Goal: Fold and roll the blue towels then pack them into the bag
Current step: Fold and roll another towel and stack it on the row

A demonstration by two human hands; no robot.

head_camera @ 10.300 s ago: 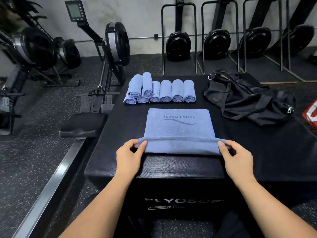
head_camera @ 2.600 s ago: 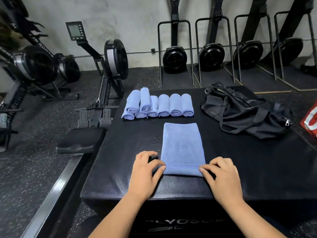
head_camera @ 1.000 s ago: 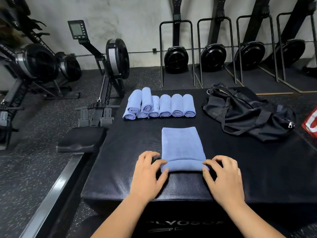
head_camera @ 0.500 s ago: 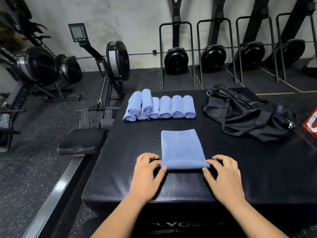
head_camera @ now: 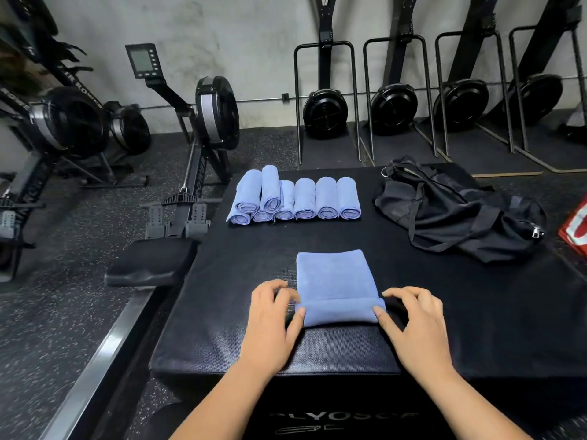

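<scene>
Both hands are set at the near end of the folded blue towel [head_camera: 336, 277]. The left hand [head_camera: 270, 315] and the right hand [head_camera: 416, 325] are curled, and the two ends of a short roll are pinched by thumbs and fingertips, judged so that it is kept tight and even. The unrolled part is laid flat on the black box [head_camera: 476, 312], with bare surface ahead of it. Finished rolls [head_camera: 305, 198] are lined along the far edge. The black bag [head_camera: 451, 211] is slumped far right, well apart, not yet packed.

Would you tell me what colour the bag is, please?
The bag is plain black; the head view shows it best.
</scene>
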